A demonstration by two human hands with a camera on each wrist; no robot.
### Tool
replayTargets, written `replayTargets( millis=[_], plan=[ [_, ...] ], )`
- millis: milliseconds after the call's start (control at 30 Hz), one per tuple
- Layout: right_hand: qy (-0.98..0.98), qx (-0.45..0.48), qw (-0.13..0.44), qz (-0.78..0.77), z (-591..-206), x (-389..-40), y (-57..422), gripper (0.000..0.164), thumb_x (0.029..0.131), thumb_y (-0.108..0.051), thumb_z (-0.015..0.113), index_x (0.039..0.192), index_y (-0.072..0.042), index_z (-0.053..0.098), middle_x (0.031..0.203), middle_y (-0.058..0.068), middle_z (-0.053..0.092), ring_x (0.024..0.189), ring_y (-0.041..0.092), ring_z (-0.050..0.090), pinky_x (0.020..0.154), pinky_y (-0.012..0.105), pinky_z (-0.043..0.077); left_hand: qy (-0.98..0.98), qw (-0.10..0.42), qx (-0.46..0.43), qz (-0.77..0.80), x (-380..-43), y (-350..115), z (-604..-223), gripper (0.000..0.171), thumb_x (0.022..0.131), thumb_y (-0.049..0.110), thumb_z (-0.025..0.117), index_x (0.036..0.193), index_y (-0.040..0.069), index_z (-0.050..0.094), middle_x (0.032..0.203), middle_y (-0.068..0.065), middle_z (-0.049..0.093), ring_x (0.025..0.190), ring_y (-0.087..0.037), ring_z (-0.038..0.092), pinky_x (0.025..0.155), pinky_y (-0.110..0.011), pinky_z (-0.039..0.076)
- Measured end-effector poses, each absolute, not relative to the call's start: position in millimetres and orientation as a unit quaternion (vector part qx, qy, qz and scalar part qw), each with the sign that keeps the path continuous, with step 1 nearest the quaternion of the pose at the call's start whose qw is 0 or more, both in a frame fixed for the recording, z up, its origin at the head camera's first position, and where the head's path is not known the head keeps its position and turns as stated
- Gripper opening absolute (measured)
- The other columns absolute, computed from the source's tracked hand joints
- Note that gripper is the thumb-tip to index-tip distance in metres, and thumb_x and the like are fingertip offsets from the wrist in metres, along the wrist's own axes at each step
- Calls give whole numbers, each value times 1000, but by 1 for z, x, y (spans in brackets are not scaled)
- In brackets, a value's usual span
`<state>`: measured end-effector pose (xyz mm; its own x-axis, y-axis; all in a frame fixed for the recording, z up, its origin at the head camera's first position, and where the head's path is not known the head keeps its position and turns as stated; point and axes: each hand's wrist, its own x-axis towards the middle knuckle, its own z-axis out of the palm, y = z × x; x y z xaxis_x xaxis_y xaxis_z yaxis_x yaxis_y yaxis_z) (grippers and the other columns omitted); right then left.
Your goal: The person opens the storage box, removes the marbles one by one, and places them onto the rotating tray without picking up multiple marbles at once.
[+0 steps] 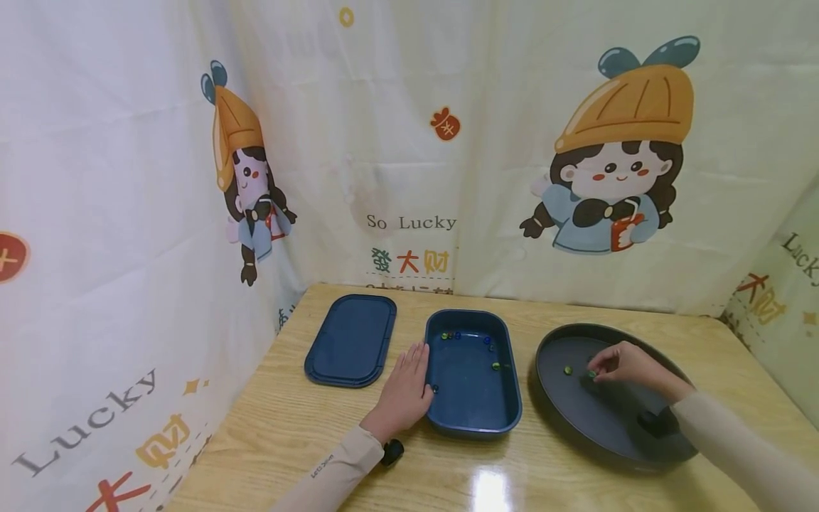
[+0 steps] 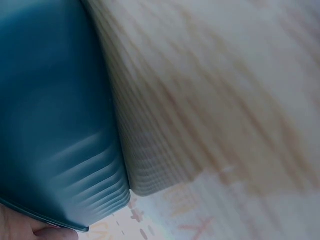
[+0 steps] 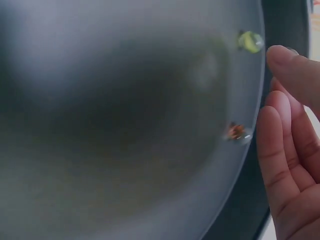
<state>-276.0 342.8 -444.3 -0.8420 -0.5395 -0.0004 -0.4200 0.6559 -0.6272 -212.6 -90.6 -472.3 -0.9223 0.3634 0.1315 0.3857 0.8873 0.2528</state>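
Note:
A blue rectangular box stands in the middle of the table, with several small glass marbles inside. My left hand rests along its left wall with straight fingers; the left wrist view shows the ribbed box wall and a bit of my thumb at its rim. To the right is a dark round pan. Over it my right hand pinches a greenish marble between thumb and fingertips. A yellow-green marble and an orange-and-clear marble lie in the pan.
A blue rectangular lid lies flat on the wooden table, left of the box. Behind and beside the table hangs a printed cream curtain. Black wrist cameras are worn at both wrists.

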Motion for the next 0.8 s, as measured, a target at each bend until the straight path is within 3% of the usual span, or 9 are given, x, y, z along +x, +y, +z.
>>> replayTargets(
  millis=[367, 800],
  plan=[
    [918, -249, 94, -294, -465, -278, 358, 11, 72, -6, 76, 81, -3, 73, 70, -1, 70, 60, -6, 58, 54, 19, 50, -970, 42, -195, -137, -212, -91, -472, 65, 95, 24, 42, 150, 1, 17, 157, -13, 18, 146, -28, 17, 119, -44, 16],
    [926, -251, 82, -270, -462, -276, 358, 12, 70, -7, 78, 80, -3, 72, 72, -1, 70, 61, -8, 54, 54, 19, 49, -971, 34, -194, -133, -213, -91, -472, 64, 95, 23, 41, 150, 2, 16, 157, -13, 18, 146, -28, 16, 119, -44, 16]
  ],
)
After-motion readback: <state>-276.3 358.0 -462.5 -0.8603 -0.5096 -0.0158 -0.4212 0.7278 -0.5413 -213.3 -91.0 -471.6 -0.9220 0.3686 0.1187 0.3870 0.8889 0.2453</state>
